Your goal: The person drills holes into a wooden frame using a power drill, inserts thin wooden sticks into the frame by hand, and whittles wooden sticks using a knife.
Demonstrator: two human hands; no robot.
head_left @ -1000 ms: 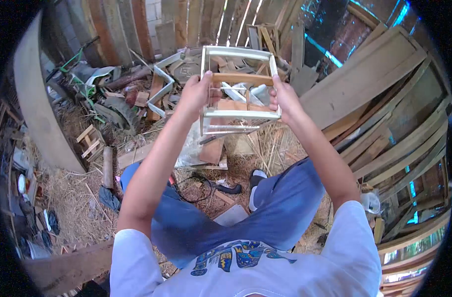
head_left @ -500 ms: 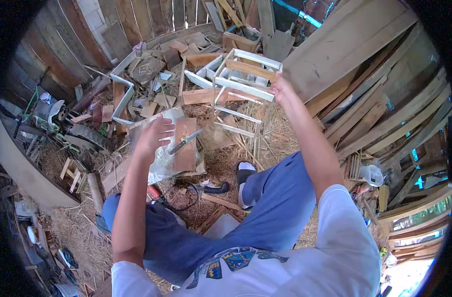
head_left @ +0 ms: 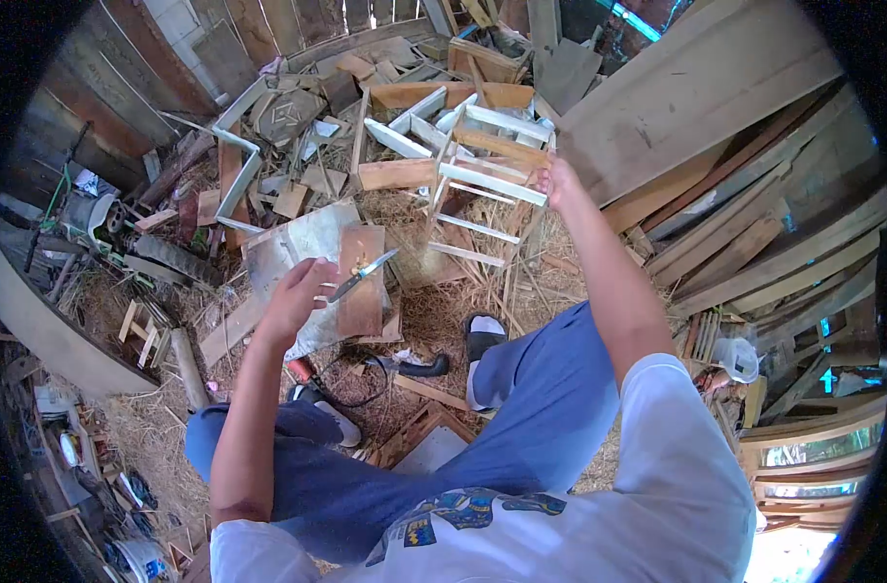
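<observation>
Right hand [head_left: 557, 183] is clamped on the near right upper corner of a slatted wooden frame [head_left: 492, 183], fingers wrapped round the side post by the white rail. Frame sits ahead and right of centre, tilted, above the straw floor [head_left: 439, 316]; can't tell if its lower end rests on anything. White-painted pieces [head_left: 397, 141] lie just behind it. Left hand [head_left: 296, 303] is at the handle end of a knife [head_left: 361, 276], fingers loosely bent; can't tell if they grip the handle or only hover by it. Knife lies over a brown board [head_left: 363, 316], blade pointing away and to the right, with a pale panel [head_left: 276, 255] under the board. Handling, judged by look: frame seems light, since one hand bears it, and stiff along the rails, but thin slats and joints could crack or rack if twisted. Best hold is a side post close to a rail joint, or both posts with two hands. Dry wood, probably not slippery. Knife looks light and rigid; take the dark handle only, fingers clear of the blade.
</observation>
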